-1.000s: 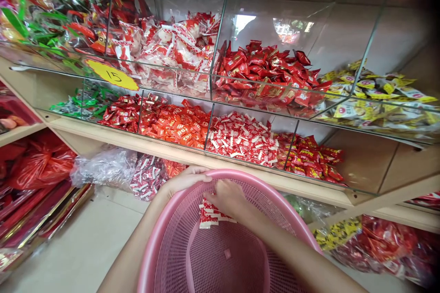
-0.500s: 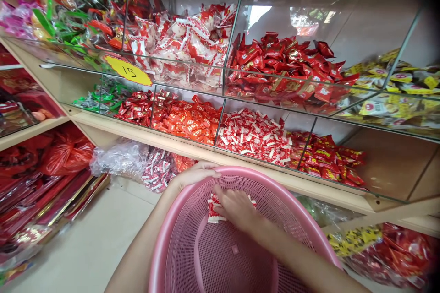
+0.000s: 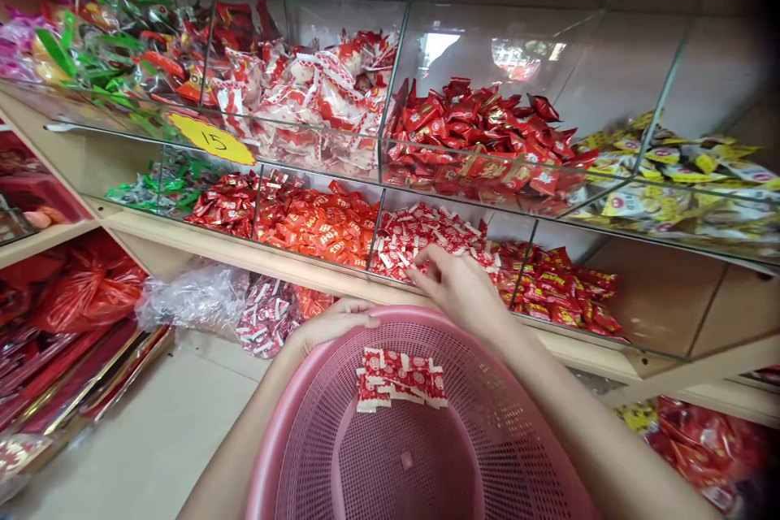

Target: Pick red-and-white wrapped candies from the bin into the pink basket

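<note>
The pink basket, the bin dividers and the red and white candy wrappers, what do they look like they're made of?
The pink basket looks like moulded plastic, matte: one even colour, with a fine perforated mesh wall and a smooth rolled rim. The bin dividers seem to be clear glass or acrylic; they are see-through and show reflections, and the pictures cannot settle which. The red and white candy wrappers look like thin printed plastic film, slightly glossy and creased.

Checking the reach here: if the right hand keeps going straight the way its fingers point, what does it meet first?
The right hand points up and left into the glass bin of red-and-white wrapped candies. Its fingers look already at the pile's front edge, so those candies come first, though depth is hard to judge.
</note>
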The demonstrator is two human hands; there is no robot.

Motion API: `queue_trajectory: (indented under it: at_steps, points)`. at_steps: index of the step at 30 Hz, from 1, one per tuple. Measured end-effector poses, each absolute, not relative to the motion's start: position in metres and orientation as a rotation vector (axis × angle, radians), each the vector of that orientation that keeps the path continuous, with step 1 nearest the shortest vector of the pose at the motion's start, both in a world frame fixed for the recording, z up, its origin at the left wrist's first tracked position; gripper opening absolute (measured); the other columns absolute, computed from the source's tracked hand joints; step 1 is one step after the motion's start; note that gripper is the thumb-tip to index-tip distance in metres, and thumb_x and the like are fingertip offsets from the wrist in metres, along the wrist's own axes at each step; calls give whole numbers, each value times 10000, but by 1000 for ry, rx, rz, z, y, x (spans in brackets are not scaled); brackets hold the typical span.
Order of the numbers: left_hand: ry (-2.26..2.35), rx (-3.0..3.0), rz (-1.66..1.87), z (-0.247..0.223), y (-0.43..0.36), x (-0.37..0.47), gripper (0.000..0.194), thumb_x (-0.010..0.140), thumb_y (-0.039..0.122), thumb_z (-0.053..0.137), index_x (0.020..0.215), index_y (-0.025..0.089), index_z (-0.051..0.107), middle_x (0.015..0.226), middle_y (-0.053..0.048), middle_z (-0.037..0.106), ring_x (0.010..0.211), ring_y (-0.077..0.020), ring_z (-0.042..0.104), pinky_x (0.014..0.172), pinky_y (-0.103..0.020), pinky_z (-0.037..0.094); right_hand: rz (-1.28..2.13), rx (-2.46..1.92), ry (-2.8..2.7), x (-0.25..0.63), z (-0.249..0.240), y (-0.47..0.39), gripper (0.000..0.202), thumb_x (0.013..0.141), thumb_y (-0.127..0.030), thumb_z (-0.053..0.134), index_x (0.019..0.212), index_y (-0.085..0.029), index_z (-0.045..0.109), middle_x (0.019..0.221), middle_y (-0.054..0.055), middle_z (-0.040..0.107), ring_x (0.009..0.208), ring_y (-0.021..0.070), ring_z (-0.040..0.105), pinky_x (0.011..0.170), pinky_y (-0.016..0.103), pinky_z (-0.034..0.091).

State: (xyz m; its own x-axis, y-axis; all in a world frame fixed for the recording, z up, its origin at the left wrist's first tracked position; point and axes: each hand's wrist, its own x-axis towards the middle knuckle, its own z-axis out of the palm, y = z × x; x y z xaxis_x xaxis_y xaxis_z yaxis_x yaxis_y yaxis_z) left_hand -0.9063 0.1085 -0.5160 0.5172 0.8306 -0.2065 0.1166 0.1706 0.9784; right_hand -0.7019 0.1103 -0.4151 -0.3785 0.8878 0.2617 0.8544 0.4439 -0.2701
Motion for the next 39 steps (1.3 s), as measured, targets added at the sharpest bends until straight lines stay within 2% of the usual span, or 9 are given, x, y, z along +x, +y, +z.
queue_trajectory:
  at_steps: [6,11,15,19,22,26,28,33,39]
  points:
    - [948,1315,637,-512,107,-905,308,701,293,592,978,163,631,881,-28,664,787,-173,589,708,-256,416,57,-1828,-2352,-704,-421,149,347,745,-494,459,757,-172,587,770,81,610,716,193,555,558,269,334]
    - [928,1298,617,-511,108,-905,309,698,299,599,978,170,629,884,-22,664,764,-165,586,706,-257,417,61,-1964,-2388,-716,-425,153,342,704,-477,518,806,-162,602,847,103,619,779,209,567,581,276,363]
    - [913,1287,638,-513,107,-905,307,703,279,596,986,165,626,878,-25,663,789,-172,585,713,-259,420,66,-1918,-2419,-711,-421,152,269,687,-415,535,736,-159,601,781,83,620,699,177,553,535,254,326]
    - [908,1283,640,-509,105,-904,306,709,276,594,997,180,626,934,-27,658,800,-168,588,726,-259,420,135,-1789,-2398,-694,-405,141,306,674,-462,535,649,-160,581,638,41,572,584,131,483,497,241,271]
    - [911,1267,618,-504,104,-903,300,716,278,592,1000,188,626,954,-28,656,806,-162,589,740,-257,418,251,-1618,-2364,-682,-397,122,346,694,-496,515,674,-157,579,583,6,513,533,102,414,487,233,242]
    - [899,1278,630,-505,106,-902,304,714,265,595,1009,194,625,914,-15,664,790,-155,587,728,-247,417,654,-1370,-2460,-678,-419,94,285,743,-439,505,794,-169,582,597,-29,491,524,84,397,493,211,249]
    - [891,1306,646,-508,107,-902,300,710,268,598,997,189,631,881,-12,667,778,-155,586,712,-241,416,715,-1362,-2580,-679,-444,85,257,747,-422,518,798,-177,575,617,-28,513,545,91,426,503,211,261]
    - [913,1273,612,-510,108,-903,306,710,269,590,999,175,625,836,-18,666,730,-156,591,656,-240,421,285,-1474,-2837,-679,-496,79,230,773,-390,521,833,-169,546,802,47,595,756,172,536,590,245,316]
    - [924,1239,602,-506,105,-902,310,711,278,589,1000,170,620,820,-20,664,718,-160,592,639,-239,423,122,-1470,-2896,-680,-507,78,202,794,-365,507,872,-180,528,831,47,614,795,199,568,584,254,341]
